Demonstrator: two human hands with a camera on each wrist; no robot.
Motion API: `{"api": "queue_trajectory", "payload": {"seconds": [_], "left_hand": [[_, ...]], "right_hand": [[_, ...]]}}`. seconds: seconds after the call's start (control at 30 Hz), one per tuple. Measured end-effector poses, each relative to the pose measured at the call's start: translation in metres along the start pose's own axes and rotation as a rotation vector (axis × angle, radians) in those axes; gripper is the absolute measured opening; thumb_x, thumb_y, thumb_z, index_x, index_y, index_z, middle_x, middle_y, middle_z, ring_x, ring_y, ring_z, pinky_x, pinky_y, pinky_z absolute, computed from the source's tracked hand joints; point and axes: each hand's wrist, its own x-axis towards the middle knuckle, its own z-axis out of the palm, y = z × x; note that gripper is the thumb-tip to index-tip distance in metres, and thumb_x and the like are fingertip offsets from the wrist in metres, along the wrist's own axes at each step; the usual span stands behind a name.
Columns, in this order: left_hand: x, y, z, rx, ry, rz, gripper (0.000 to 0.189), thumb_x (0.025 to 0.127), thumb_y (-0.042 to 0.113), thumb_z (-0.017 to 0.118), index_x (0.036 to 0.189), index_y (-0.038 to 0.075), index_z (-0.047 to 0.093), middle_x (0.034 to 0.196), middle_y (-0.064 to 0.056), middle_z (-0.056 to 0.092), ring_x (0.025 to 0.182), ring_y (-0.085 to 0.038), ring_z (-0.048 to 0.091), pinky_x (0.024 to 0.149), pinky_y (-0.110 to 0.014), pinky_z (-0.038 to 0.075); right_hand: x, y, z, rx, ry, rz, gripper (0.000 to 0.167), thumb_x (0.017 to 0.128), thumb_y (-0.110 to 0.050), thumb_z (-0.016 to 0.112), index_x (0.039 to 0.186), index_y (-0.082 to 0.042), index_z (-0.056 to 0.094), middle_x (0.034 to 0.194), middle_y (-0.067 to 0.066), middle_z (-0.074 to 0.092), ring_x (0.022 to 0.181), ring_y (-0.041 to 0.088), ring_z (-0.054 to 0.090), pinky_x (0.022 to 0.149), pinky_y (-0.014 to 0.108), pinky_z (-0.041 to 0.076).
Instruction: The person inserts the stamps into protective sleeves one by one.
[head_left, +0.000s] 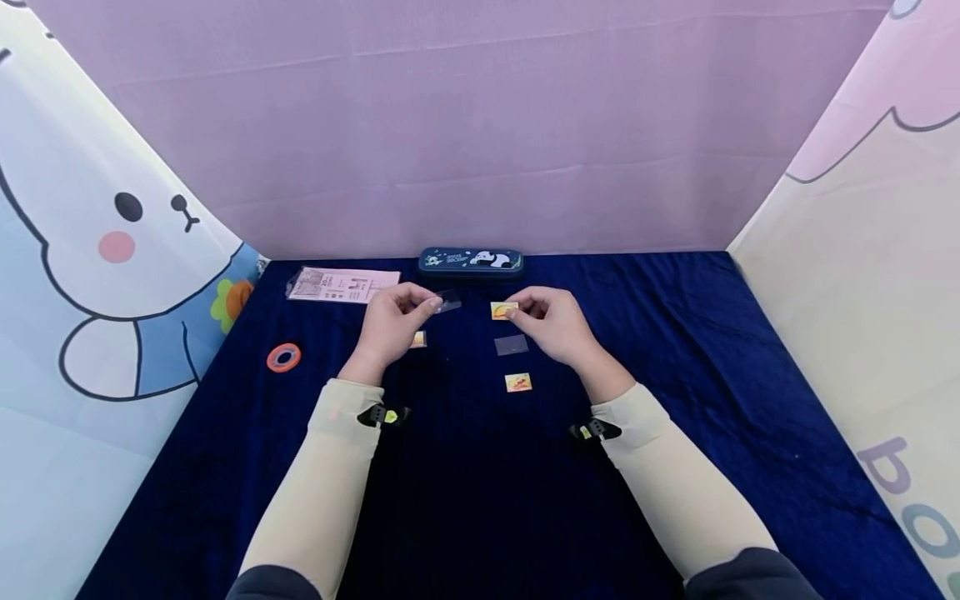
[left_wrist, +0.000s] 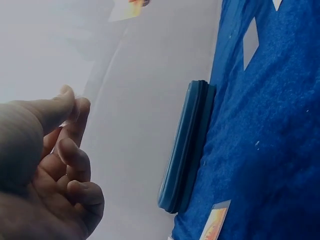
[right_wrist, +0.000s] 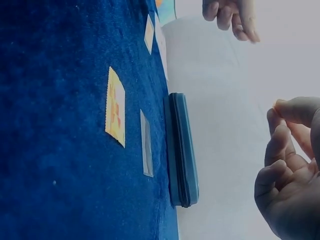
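Sleeving is seemingly being readied, a clear sleeve (head_left: 450, 301) pinched by the left hand (head_left: 392, 326), a stamp (head_left: 500, 311) by the right hand (head_left: 555, 324), edge alignment probably needed next.

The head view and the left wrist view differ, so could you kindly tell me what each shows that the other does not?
Only the head view shows the orange ring, the panda print on the pencil case and the pale sleeves.

Only the left wrist view shows the palm side of the left hand.

Both show the pencil case, the blue cloth, a clear rectangle lying on it, and the yellow picture card in the right hand, which the left wrist view catches only at its top edge.
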Motion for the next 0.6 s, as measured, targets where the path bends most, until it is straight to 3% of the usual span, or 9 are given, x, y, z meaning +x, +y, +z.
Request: {"api": "queue_trajectory", "payload": {"seconds": [0.23, 0.47, 0.6], "left_hand": [[-0.003, 0.005, 0.011, -0.011, -0.014, -0.005, 0.019, 0.099, 0.034, 0.076, 0.092, 0.017, 0.078, 0.081, -0.011, 0.069, 0.062, -0.021, 0.053, 0.056, -0.031, 0.043], [-0.004, 0.007, 0.019, 0.000, -0.059, 0.021, 0.021, 0.099, 0.035, 0.075, 0.089, 0.018, 0.077, 0.085, 0.001, 0.071, 0.071, -0.021, 0.054, 0.063, -0.033, 0.043], [-0.006, 0.011, 0.022, 0.002, -0.077, 0.025, 0.022, 0.100, 0.036, 0.074, 0.087, 0.018, 0.077, 0.081, -0.001, 0.069, 0.069, -0.021, 0.052, 0.062, -0.035, 0.042]], "right_hand": [[-0.001, -0.006, 0.001, 0.045, 0.031, -0.018, 0.004, 0.098, -0.020, 0.077, 0.101, -0.018, 0.079, 0.078, 0.001, 0.069, 0.063, 0.023, 0.055, 0.052, 0.031, 0.042], [-0.003, -0.011, 0.001, 0.072, 0.059, -0.045, 0.003, 0.098, -0.017, 0.077, 0.099, -0.015, 0.079, 0.079, 0.001, 0.070, 0.064, 0.023, 0.055, 0.055, 0.031, 0.043], [-0.003, -0.014, 0.002, 0.100, 0.069, -0.037, 0.003, 0.096, -0.015, 0.079, 0.098, -0.013, 0.079, 0.079, 0.001, 0.071, 0.064, 0.021, 0.055, 0.054, 0.028, 0.043]]}}
